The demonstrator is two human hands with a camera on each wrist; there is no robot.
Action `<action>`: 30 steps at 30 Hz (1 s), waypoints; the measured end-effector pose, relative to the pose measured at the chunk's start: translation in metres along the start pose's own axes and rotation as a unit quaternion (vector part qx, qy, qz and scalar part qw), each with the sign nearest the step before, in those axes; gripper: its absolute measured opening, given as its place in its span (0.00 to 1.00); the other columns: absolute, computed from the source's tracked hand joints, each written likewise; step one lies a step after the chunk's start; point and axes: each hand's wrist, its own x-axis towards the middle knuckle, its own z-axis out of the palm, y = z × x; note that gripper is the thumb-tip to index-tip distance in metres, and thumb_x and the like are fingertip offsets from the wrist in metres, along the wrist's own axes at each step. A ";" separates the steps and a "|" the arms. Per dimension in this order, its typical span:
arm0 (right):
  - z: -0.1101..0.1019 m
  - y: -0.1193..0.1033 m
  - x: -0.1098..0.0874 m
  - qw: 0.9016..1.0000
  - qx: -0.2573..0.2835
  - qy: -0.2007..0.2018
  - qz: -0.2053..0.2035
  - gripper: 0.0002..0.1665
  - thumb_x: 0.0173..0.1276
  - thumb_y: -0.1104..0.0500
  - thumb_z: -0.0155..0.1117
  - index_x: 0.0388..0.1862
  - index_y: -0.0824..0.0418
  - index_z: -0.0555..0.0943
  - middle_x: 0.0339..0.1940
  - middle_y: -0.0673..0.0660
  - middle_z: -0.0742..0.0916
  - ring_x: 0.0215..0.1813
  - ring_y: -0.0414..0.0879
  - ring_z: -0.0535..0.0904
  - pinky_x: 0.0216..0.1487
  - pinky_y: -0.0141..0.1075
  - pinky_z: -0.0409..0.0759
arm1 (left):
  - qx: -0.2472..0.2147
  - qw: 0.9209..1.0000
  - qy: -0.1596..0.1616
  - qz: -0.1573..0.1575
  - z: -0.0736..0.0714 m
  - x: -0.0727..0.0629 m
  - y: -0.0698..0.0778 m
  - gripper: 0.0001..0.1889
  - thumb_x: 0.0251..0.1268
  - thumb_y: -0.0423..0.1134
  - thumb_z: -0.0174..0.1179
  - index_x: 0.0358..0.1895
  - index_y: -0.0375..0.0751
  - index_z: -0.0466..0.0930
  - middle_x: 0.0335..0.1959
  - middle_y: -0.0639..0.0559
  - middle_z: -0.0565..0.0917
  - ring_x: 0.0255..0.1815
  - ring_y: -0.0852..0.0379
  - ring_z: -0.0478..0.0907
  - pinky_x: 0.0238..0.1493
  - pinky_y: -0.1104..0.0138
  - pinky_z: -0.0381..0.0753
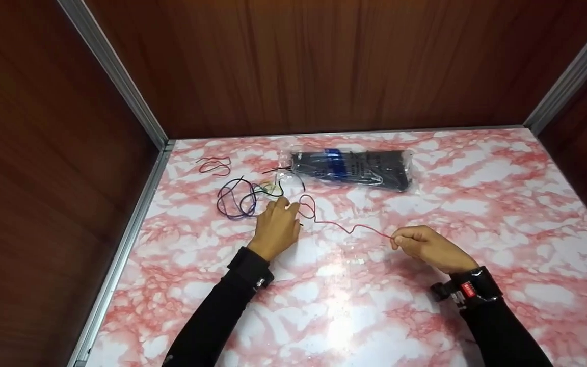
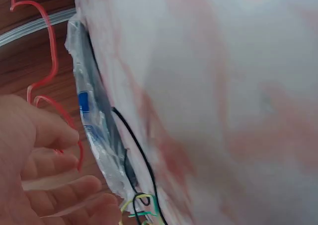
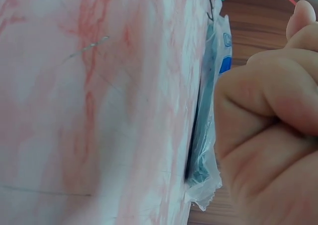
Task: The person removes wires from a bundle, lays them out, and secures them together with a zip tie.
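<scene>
A thin red wire [image 1: 333,223] stretches in a wavy line between my two hands, with a loop at its left end. My right hand [image 1: 428,248] pinches its right end between thumb and curled fingers. At the loop, my left hand [image 1: 275,227] holds the wire between thumb and forefinger, its other fingers loosely bent. In the left wrist view the red wire [image 2: 53,51] rises past the thumb. A coil of dark blue and purple wire [image 1: 218,204] lies just left of the left hand, beside yellow-green wires [image 1: 268,187]. The right wrist view shows mostly the bent fingers.
Behind the hands lies a clear plastic bag [image 1: 370,168] of dark thin strips with a blue band. Another red wire [image 1: 230,163] lies at the back left, and short black wires sit by the bag. Wood-grain panels [image 1: 324,66] enclose the marbled tabletop [image 1: 517,204].
</scene>
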 end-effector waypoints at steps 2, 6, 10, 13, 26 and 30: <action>0.000 0.000 0.000 1.000 0.004 0.001 -0.003 0.17 0.77 0.56 0.51 0.41 0.71 0.78 0.16 0.51 0.66 0.18 0.40 0.59 0.18 0.34 0.57 | -0.019 0.999 -0.012 0.022 0.001 -0.001 -0.003 0.15 0.57 0.41 0.64 0.48 0.46 0.84 0.50 0.42 0.77 0.45 0.41 0.76 0.33 0.51 0.80; 0.000 0.002 0.000 1.000 -0.001 -0.010 -0.016 0.17 0.77 0.57 0.50 0.49 0.71 0.78 0.18 0.58 0.70 0.18 0.45 0.62 0.19 0.37 0.61 | -0.023 0.996 -0.013 0.085 0.003 0.000 -0.006 0.10 0.62 0.47 0.62 0.41 0.50 0.88 0.53 0.43 0.78 0.46 0.42 0.74 0.47 0.52 0.75; 0.005 0.004 0.002 0.999 -0.022 -0.021 -0.027 0.19 0.78 0.61 0.47 0.61 0.68 0.74 0.25 0.68 0.79 0.19 0.58 0.65 0.20 0.37 0.65 | -0.004 0.995 -0.010 0.102 0.002 -0.003 -0.006 0.13 0.67 0.53 0.57 0.38 0.53 0.88 0.44 0.47 0.83 0.42 0.44 0.76 0.49 0.52 0.71; 0.013 0.005 0.005 0.995 -0.094 0.012 -0.037 0.14 0.76 0.66 0.48 0.54 0.67 0.77 0.30 0.63 0.84 0.24 0.58 0.73 0.23 0.33 0.70 | 0.006 0.994 -0.007 0.105 0.001 -0.005 -0.003 0.12 0.68 0.51 0.57 0.35 0.52 0.88 0.33 0.50 0.85 0.36 0.46 0.76 0.46 0.53 0.72; 0.046 0.002 0.023 0.921 -0.347 0.158 -0.082 0.08 0.72 0.63 0.56 0.38 0.60 0.83 0.32 0.53 0.86 0.34 0.42 0.79 0.38 0.42 0.77 | 0.091 0.984 0.051 0.142 -0.004 -0.010 0.004 0.04 0.64 0.45 0.60 0.38 0.53 0.83 0.27 0.47 0.83 0.30 0.45 0.74 0.40 0.54 0.70; 0.045 0.005 0.023 0.906 -0.358 0.205 -0.095 0.07 0.71 0.65 0.57 0.41 0.59 0.83 0.32 0.54 0.87 0.32 0.45 0.80 0.36 0.44 0.77 | 0.083 0.983 0.050 0.155 -0.006 -0.012 0.005 0.04 0.59 0.37 0.61 0.36 0.51 0.80 0.25 0.48 0.82 0.32 0.46 0.74 0.42 0.54 0.70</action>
